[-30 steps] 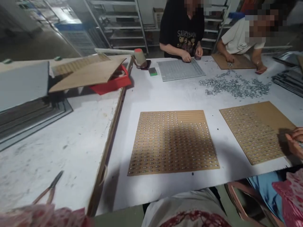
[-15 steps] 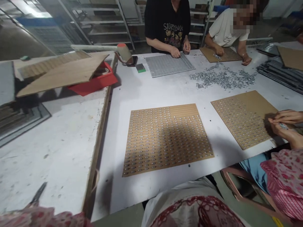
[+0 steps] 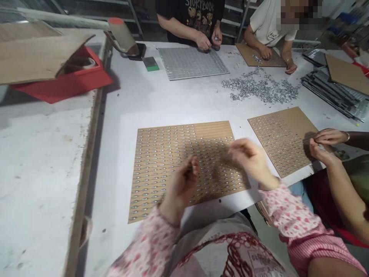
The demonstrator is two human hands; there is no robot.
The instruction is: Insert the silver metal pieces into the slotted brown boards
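Observation:
A brown board (image 3: 161, 154) with rows of slots filled with small metal pieces lies flat on the white table (image 3: 173, 104) in front of me. Both my hands hover just above its near half. My left hand (image 3: 181, 184) is seen from the back with its fingers curled inward, and what they hold, if anything, is hidden. My right hand (image 3: 248, 159) is raised over the board's right part and smeared by motion. Pink flowered sleeves cover both my forearms.
To the right, another person's two hands (image 3: 325, 144) work at a second brown board (image 3: 276, 134). Beyond lie a heap of loose metal pieces (image 3: 259, 86), a metal grid plate (image 3: 191, 63), stacked plates (image 3: 331, 90), and two people at the far edge. A red bin (image 3: 66, 82) under cardboard sits far left.
Both my hands have come up into view over the brown board; earlier only my sleeve showed at the bottom. The view has tilted down and shifted right.

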